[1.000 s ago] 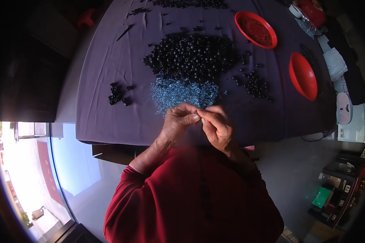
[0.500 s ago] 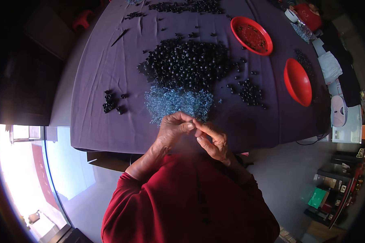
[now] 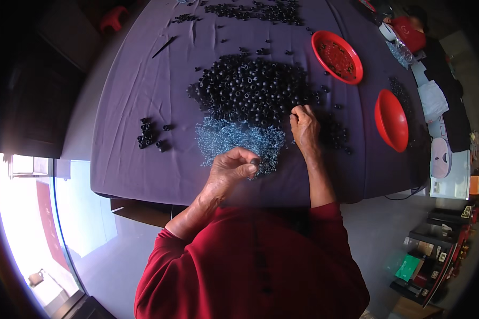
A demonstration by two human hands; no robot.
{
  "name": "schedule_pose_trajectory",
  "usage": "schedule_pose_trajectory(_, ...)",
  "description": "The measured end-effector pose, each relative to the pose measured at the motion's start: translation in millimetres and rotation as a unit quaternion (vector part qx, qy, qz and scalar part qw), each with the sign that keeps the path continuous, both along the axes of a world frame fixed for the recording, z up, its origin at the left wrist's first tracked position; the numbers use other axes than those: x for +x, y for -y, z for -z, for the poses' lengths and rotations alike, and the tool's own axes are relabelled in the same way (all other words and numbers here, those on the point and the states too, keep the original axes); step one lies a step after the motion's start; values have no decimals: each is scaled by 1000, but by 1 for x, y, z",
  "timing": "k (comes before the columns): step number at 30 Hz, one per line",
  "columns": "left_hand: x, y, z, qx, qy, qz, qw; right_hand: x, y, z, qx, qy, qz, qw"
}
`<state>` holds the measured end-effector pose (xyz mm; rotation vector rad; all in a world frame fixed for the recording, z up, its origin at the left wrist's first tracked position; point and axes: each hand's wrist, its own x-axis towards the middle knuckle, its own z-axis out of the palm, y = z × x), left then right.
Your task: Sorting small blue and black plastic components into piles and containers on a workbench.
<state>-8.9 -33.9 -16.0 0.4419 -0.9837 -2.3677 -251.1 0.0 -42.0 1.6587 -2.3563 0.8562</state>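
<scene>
My left hand (image 3: 230, 171) is closed in a pinch over the near side of a heap of small clear-blue pieces (image 3: 234, 135). Between its thumb and fingers sits a small black ring-shaped part (image 3: 255, 161). Out to the right, my right hand (image 3: 306, 130) has its fingertips bent together at the right edge of a big heap of black ring-shaped parts (image 3: 250, 85). What those fingertips hold, if anything, is hidden. A smaller group of black parts (image 3: 336, 135) lies just right of that hand, partly covered by it.
Two red bowls (image 3: 315, 42) (image 3: 379, 114) stand on the right of the purple cloth (image 3: 143, 95); the farther has small bits inside. Several black parts (image 3: 146, 135) lie at left. A dark pen-like stick (image 3: 164, 47) and more black parts (image 3: 255, 10) lie farther back. Another person (image 3: 408, 33) is at far right.
My hands, together before, are now apart. The right one has moved away and to the right, to the edge of the black heap; the left stays nearly in place, its black part now visible.
</scene>
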Motion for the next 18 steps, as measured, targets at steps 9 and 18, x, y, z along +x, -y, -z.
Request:
schedule_pose_trajectory(9, -1, -4, 1, -31, 22, -15, 999, 7, -20, -1, -108, 355, -55, 927)
schedule_pose_trajectory(18, -9, -15, -11, -53, 31, 6, 998, 61, -64, -54, -237, 532, -202, 787)
